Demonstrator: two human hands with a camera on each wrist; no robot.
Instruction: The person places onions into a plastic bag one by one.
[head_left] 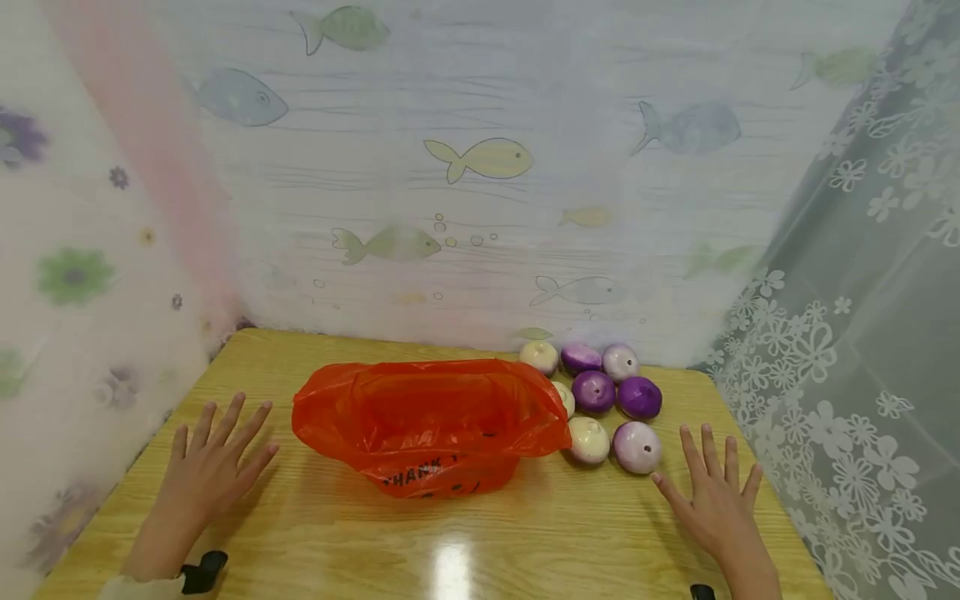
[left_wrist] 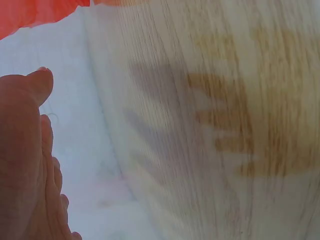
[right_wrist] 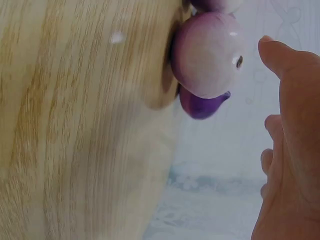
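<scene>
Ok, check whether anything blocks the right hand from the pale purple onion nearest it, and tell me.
Nothing visible stands between the right hand and that pale purple onion; the right wrist view shows only a gap between them.

The red bag [head_left: 431, 433] looks like thin plastic. It is shiny and crinkly, and a bit see-through. The onions [head_left: 637, 447] have smooth, glossy skins with little bright spots where the light hits. The table top [head_left: 352, 542] looks like wood with lots of thin grain lines. It is smooth and shiny, and a white light glares on it. The fish sheet [head_left: 480, 100] looks thin and mostly dull; cloth or plastic, it is hard to tell. The flowery curtain [head_left: 877, 375] looks thin, like see-through net.
</scene>
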